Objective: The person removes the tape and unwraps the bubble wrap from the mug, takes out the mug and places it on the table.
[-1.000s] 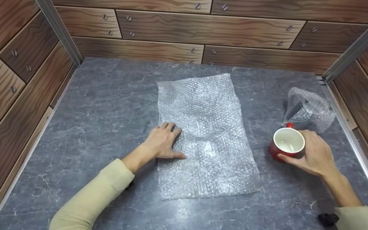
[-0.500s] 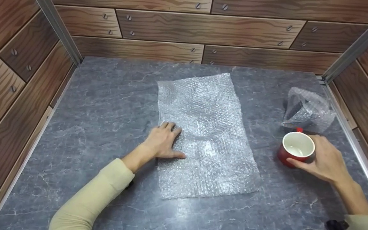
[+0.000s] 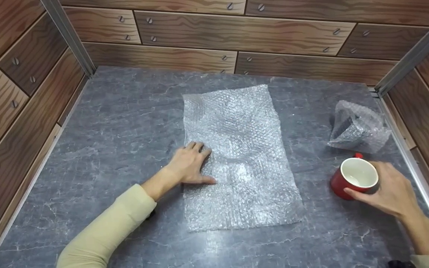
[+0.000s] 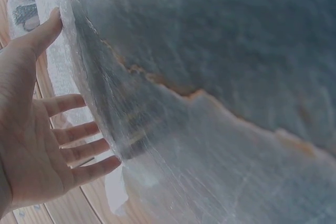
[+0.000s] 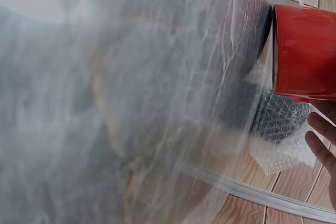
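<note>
A flat sheet of bubble wrap (image 3: 244,141) lies in the middle of the table. My left hand (image 3: 189,163) rests on its left edge, fingers spread and straight; the left wrist view shows the palm side of that hand (image 4: 37,124) at the table surface. Over on the right, my right hand (image 3: 391,190) grips a red mug (image 3: 343,184) with a white inside, thumb on the near side and the other fingers hidden behind it. The mug's handle (image 3: 358,155) points to the back. In the right wrist view the mug (image 5: 304,51) is close over the tabletop.
Behind the mug, a dark item wrapped in bubble wrap (image 3: 361,128) stands near the right edge. Wood-patterned walls (image 3: 237,33) enclose the back and sides of the grey marbled table (image 3: 117,119), with metal rails at the corners.
My right hand has carried the mug to the right and toward me, away from the bubble wrap sheet. The left hand has stayed in place.
</note>
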Action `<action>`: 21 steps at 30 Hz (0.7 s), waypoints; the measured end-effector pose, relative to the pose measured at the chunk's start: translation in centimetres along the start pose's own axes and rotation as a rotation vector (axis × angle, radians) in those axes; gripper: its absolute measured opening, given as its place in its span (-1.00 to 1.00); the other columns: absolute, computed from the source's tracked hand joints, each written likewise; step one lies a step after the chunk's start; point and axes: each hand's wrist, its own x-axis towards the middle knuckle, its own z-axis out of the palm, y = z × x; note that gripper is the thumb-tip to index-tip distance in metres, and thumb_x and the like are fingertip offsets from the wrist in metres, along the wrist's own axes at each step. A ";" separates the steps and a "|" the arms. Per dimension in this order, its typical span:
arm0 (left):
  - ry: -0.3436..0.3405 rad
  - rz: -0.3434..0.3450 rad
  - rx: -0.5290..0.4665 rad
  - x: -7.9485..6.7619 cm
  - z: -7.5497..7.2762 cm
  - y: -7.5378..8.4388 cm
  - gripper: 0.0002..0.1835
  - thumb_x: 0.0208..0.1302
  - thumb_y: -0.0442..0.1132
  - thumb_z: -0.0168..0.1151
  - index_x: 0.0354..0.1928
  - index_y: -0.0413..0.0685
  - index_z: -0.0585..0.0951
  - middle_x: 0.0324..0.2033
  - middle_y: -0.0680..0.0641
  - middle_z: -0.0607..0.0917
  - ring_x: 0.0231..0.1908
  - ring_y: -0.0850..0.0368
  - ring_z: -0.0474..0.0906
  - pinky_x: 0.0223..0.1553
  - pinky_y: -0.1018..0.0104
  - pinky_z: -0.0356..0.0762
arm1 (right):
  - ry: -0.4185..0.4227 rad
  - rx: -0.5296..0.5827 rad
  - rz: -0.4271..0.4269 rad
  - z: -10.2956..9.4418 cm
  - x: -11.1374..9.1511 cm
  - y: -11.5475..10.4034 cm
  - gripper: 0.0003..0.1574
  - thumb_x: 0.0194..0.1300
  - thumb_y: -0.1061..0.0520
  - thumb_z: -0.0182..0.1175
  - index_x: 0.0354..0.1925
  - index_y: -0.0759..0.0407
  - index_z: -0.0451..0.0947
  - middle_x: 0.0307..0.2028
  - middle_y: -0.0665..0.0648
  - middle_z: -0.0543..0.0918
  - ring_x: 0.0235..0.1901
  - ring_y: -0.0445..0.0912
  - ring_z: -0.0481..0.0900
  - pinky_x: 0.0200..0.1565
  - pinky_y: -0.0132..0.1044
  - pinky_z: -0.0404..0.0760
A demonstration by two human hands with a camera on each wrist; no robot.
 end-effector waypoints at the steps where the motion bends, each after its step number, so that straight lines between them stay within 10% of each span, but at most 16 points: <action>1: 0.001 0.000 0.000 0.0 0.0 0.0 0.16 0.03 0.62 0.34 0.51 -0.01 0.42 0.44 -0.30 0.48 0.41 -0.30 0.46 0.18 -0.21 0.69 | -0.001 0.000 0.006 0.0 0.0 0.1 0.09 -0.48 -0.16 0.77 0.03 0.28 0.60 -0.20 0.24 0.70 -0.20 0.00 0.50 -0.33 0.01 0.49; 21: -0.005 0.007 -0.021 -0.1 -0.3 -0.1 0.15 0.02 0.59 0.37 0.50 -0.04 0.43 0.44 -0.31 0.47 0.42 -0.30 0.44 0.19 -0.24 0.68 | -0.079 -0.051 0.033 -1.1 -0.6 1.2 0.10 -0.43 -0.30 0.75 0.01 0.25 0.60 -0.22 0.28 0.69 -0.25 0.22 0.60 -0.37 0.03 0.46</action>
